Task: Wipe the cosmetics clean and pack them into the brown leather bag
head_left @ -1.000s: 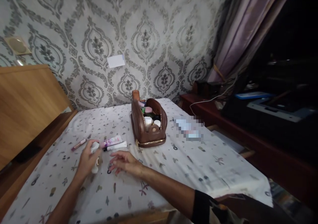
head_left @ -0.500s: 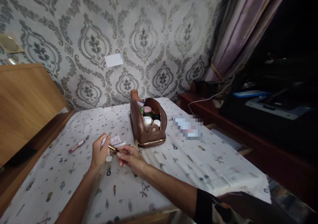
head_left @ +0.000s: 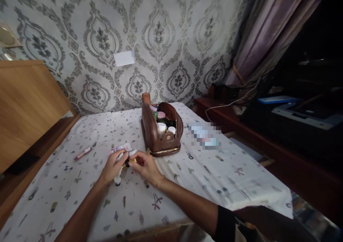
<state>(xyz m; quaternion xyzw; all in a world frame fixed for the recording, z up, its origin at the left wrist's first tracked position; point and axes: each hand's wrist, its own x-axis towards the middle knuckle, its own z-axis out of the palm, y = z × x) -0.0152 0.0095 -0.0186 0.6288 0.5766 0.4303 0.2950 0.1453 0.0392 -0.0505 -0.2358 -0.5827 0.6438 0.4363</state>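
Note:
My left hand is closed around a crumpled white wipe or tissue, pressing it to a small gold-and-black tube that looks like a lipstick. The gold end is pinched between thumb and fingers of my right hand. Fingers hide much of the tube. Just behind my hands lies a white-and-pink packet. An open brown cosmetic bag stands beyond my right hand, with white-capped jars, a pink lid and other items inside. A pink lip gloss tube lies to the left.
A patterned white cloth covers the table. At its right lies a blurred-out light blue item. A wooden panel stands on the left. On the right is a dark red cabinet with a white cable and an open drawer.
The tube has been turned, so its gold end now points toward my right hand and its dark part is by my left. The camera view has shifted slightly.

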